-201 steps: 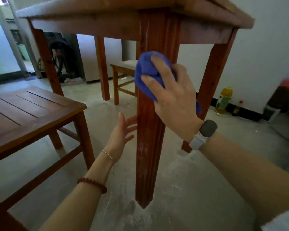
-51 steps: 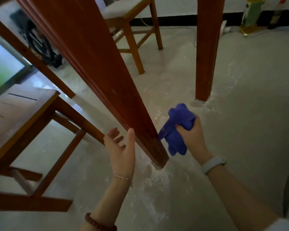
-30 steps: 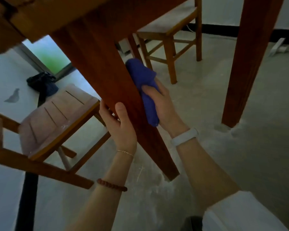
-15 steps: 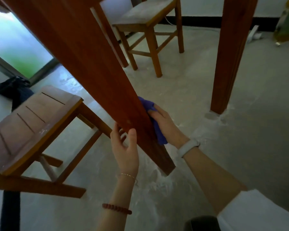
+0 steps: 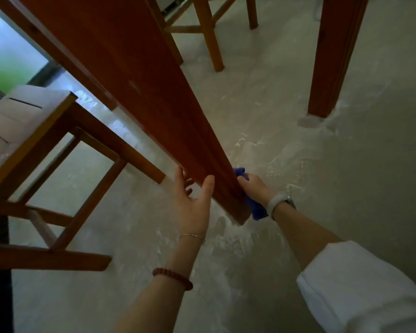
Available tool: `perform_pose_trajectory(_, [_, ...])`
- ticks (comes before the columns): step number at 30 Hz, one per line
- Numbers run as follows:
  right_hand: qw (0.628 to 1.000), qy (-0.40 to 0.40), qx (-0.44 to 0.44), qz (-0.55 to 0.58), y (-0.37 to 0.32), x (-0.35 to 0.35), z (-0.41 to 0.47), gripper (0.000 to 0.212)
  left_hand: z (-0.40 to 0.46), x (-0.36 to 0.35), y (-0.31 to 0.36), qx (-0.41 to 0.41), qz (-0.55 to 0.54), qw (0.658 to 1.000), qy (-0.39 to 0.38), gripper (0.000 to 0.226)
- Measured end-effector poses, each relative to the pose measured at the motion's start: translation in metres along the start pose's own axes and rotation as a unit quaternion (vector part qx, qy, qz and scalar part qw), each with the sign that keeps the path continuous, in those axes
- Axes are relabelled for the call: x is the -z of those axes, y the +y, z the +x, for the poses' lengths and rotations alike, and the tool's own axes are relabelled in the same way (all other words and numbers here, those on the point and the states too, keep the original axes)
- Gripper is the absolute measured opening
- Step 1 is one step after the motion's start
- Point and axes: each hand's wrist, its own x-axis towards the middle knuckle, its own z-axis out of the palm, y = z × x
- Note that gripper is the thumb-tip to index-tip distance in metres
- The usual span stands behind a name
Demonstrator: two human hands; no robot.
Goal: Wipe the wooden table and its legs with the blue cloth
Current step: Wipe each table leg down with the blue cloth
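Far to the left of the left hand [image 5: 190,203] stands a slatted wooden chair [image 5: 31,131] on the pale dusty floor [image 5: 346,176]. The left hand, fingers straight and spread, holds nothing and rests its thumb on the near face of the desk leg [image 5: 154,92], low down by the foot. Just to its right, on the leg's other side, the right hand [image 5: 255,188] grips the bunched blue cloth [image 5: 256,209] against the wood, with a second desk leg [image 5: 334,49] well beyond it, up and to the right.
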Motion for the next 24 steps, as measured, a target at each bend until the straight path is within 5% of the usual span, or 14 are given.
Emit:
perform_pose_trajectory(10, [0.970,-0.062,-0.076,-0.224,0.019,0.028,-0.039,0.026,0.003,0.041,-0.003,0.000,0.132,0.976,-0.174,0.084])
perform_pose_trajectory(15, [0.992,0.030,-0.052,-0.109,0.006,0.037,-0.087,0.015,0.004,0.064,-0.028,0.038,0.286,0.908,-0.304,0.090])
perform_pose_trajectory(21, [0.998,-0.040,0.001,0.044,-0.046,-0.007,-0.147,0.027,-0.006,0.092,-0.009,0.189,0.050,0.902,-0.384,0.076])
perform_pose_trajectory(24, [0.996,-0.034,0.075,0.022,-0.074,-0.042,-0.165,0.011,-0.017,0.109,-0.008,0.182,-0.081,0.888,-0.414,0.080])
